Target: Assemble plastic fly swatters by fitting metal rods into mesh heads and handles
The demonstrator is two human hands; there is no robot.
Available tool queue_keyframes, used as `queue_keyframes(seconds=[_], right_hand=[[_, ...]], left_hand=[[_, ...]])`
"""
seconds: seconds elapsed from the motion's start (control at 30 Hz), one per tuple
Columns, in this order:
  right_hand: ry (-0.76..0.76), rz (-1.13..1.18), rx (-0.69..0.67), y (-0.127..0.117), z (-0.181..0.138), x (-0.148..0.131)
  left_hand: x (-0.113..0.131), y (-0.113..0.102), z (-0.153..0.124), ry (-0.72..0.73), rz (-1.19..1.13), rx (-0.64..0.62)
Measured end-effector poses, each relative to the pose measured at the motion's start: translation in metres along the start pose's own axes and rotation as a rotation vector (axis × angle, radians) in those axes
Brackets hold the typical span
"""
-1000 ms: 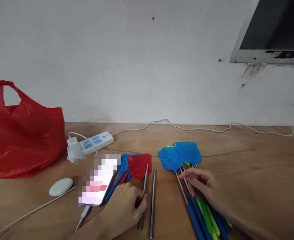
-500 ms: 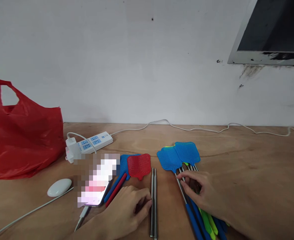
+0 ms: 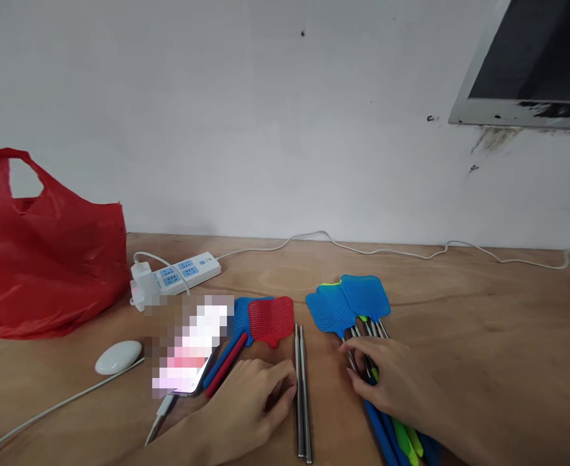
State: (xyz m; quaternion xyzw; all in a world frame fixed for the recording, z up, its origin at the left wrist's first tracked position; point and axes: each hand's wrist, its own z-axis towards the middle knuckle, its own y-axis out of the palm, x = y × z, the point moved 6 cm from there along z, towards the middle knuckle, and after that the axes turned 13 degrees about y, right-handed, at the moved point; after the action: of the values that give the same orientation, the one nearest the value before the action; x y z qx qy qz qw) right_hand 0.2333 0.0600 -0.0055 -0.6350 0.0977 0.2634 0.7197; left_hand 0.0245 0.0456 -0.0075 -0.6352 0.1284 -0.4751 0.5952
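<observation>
Hands rest: left hand (image 3: 253,404) beside metal rods (image 3: 303,388), right hand (image 3: 394,382) on swatters (image 3: 362,323).

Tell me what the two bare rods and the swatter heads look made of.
Rods: likely steel, polished; they are silvery with bright glints. Red head and blue heads: probably moulded plastic, matte; each is a flat, evenly coloured mesh grid.

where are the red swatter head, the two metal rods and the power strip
red swatter head (image 3: 271,320), head view, middle of the red mesh
two metal rods (image 3: 297,353), head view, upper shaft of the left rod of the pair
power strip (image 3: 184,272), head view, top face by the blue sockets
</observation>
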Motion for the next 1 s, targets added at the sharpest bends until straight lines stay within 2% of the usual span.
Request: queue_keyframes(seconds=[0.17, 0.33, 0.6, 0.8, 1.0], right_hand=[[0.035, 0.031, 0.049, 0.0, -0.001, 0.0], [0.085, 0.334, 0.1, -0.004, 0.003, 0.008], [0.281, 0.907, 0.009, -0.016, 0.006, 0.009], [0.477, 1.188, -0.127, -0.008, 0.006, 0.013], [0.59, 1.317, -0.079, -0.008, 0.006, 0.016]], left_hand=[[-0.004, -0.004, 0.001, -0.027, 0.037, 0.032], [-0.004, -0.004, 0.002, -0.031, 0.044, 0.013], [-0.004, -0.003, 0.0, 0.006, 0.048, -0.013], [-0.002, -0.004, 0.002, 0.026, 0.047, -0.003], [-0.001, -0.004, 0.001, 0.029, 0.055, -0.017]])
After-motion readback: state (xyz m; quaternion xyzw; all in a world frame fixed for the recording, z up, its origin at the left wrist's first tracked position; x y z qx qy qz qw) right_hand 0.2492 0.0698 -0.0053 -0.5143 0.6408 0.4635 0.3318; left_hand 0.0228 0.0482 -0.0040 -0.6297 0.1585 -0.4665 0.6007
